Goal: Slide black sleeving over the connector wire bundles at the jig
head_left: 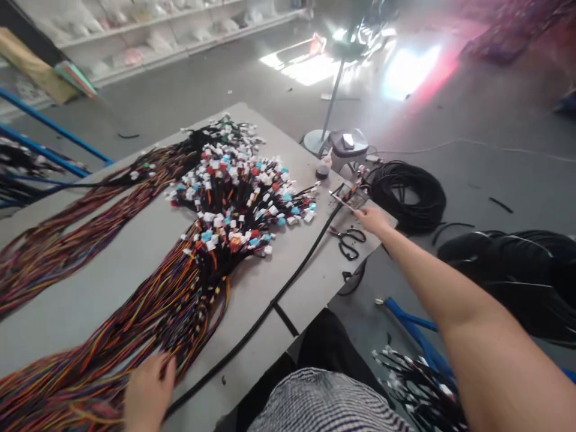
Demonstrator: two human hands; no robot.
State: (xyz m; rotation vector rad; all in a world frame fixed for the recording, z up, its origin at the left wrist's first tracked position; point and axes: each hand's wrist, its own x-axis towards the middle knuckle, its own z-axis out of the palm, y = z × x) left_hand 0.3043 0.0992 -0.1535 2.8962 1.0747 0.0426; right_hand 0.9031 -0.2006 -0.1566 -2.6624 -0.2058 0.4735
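My right hand (372,219) is closed around the end of a thin stick-like tool (344,201) near the table's right corner; its exact kind is too small to tell. Its tip lies by the far end of a long black cable sleeve (299,271). Black-handled scissors (348,243) lie just below that hand. Blurred, my left hand (150,387) is over a thick bundle of multicoloured wires (135,312), close to the sleeve's near end. Its fingers look bent, and what is under them is hidden. White, blue and red connectors (238,198) cap the wire bundles.
The grey table (270,336) carries a second wire bundle (85,225) on the left and a small dark container (322,171) at the back. Beyond its edge stand a stool (348,144) and a coil of black tubing (405,195). More wires with connectors (414,384) hang at lower right.
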